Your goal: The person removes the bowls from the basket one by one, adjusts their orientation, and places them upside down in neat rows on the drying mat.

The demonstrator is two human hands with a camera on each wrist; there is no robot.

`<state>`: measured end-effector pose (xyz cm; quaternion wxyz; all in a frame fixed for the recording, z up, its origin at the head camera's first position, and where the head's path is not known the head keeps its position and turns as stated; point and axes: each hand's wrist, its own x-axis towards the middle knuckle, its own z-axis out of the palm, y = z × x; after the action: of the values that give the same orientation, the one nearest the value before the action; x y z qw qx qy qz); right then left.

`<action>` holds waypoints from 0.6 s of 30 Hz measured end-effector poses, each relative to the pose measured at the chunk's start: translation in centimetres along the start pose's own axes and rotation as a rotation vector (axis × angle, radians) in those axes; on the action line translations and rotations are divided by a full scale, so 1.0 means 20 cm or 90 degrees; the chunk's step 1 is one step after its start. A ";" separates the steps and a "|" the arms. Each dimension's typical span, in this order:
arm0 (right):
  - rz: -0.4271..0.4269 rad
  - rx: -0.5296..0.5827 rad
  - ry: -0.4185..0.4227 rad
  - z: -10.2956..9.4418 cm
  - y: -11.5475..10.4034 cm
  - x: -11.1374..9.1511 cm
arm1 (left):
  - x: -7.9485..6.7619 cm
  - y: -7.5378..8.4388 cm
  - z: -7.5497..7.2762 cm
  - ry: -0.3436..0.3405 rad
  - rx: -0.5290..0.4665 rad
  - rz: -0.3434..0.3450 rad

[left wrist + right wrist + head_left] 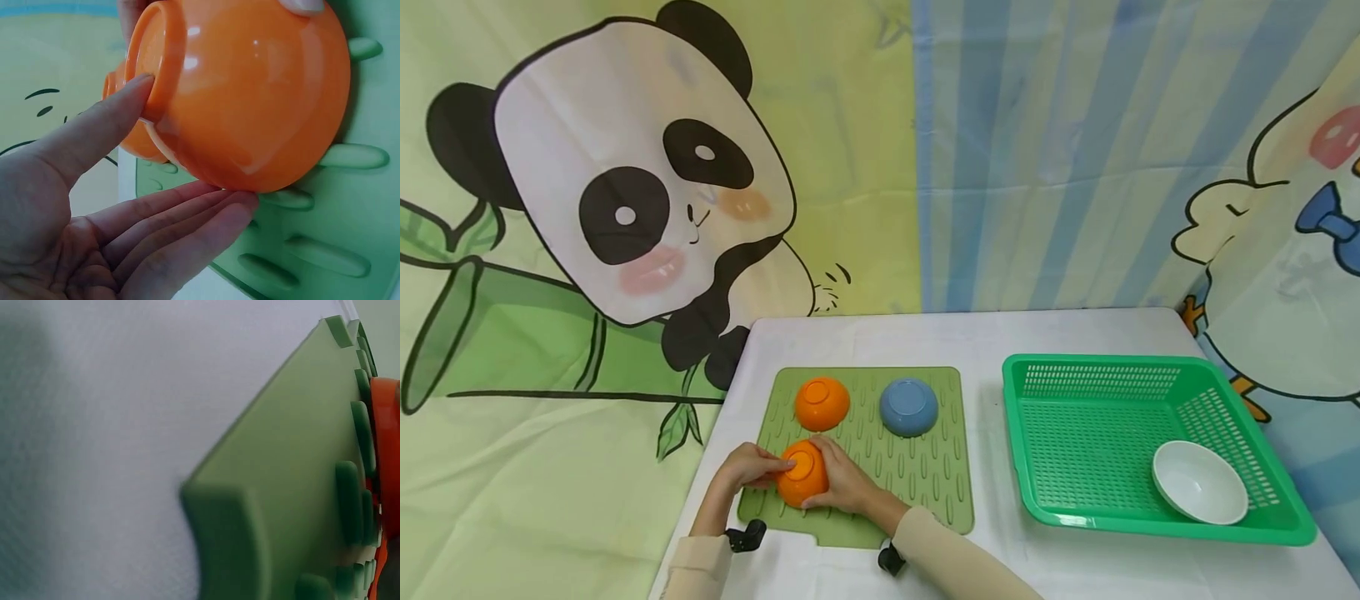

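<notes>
An upside-down orange bowl [802, 475] is at the front left of the green ridged drying mat [865, 533], between both hands. My left hand [749, 467] holds it from the left; in the left wrist view the thumb [128, 103] lies on its foot ring and the fingers [181, 215] meet its side near the rim. From the right, my right hand [845, 479] grips the same bowl, thumb toward the near side and fingers round the far side. In the right wrist view only a strip of the orange bowl [387, 456] shows at the edge.
Behind it on the mat, a second orange bowl [822, 404] and a blue bowl [909, 407] stand upside down. To the right on the white table [985, 467] sits a green plastic basket [1017, 442], with an upright white bowl [1199, 482] in its front right corner.
</notes>
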<state>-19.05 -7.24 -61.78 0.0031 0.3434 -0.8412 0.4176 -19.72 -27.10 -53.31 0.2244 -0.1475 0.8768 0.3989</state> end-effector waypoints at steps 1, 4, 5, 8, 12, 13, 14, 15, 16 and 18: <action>0.006 0.001 -0.002 0.00 0.00 0.00 | 0.00 0.00 0.00 0.002 -0.004 -0.002; 0.022 0.009 -0.009 0.01 0.01 -0.01 | 0.01 -0.01 0.01 0.003 -0.002 0.005; 0.026 0.013 -0.010 0.01 0.01 -0.01 | 0.02 -0.02 0.01 0.004 0.000 0.006; 0.030 0.022 -0.012 0.01 0.01 -0.01 | 0.02 -0.02 0.01 0.012 0.010 0.008; 0.030 0.027 -0.012 0.01 0.02 -0.01 | 0.02 -0.02 0.01 0.014 0.012 0.002; 0.031 0.028 -0.013 0.02 0.02 -0.01 | 0.02 -0.01 0.01 0.014 0.010 0.000; 0.031 0.030 -0.012 0.02 0.02 -0.01 | 0.02 -0.02 0.01 0.015 0.011 0.000; 0.031 0.030 -0.012 0.02 0.02 -0.01 | 0.02 -0.02 0.01 0.016 0.011 0.000; 0.031 0.031 -0.012 0.02 0.02 0.00 | 0.02 -0.02 0.01 0.018 0.012 0.000; 0.029 0.032 -0.010 0.02 0.03 0.00 | 0.02 -0.02 0.01 0.021 0.013 -0.001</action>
<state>-19.19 -7.33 -62.44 -0.0214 0.3277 -0.8381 0.4356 -19.92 -27.26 -53.84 0.2116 -0.1530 0.8841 0.3875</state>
